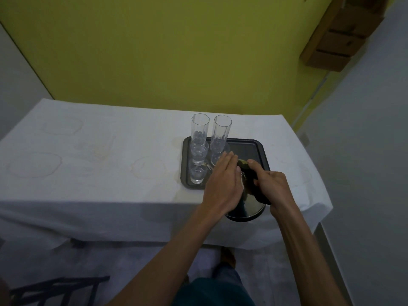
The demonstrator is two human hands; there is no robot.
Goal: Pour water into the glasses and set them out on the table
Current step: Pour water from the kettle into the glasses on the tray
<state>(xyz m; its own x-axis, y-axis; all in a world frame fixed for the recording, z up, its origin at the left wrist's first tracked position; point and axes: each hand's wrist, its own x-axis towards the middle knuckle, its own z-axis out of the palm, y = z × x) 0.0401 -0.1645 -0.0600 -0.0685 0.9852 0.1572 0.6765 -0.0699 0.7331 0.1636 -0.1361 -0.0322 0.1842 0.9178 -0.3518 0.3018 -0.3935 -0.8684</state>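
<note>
Creased white cloth [110, 151], faceted glasses [200, 129]

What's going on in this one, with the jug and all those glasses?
A person stands at the cloth-covered table. The right hand grips the black handle of a metal jug, and the left hand lies flat against its side. The jug is over the near edge of the dark tray. All glasses stand on the tray, two tall ones at the back; none is out on the cloth.
</note>
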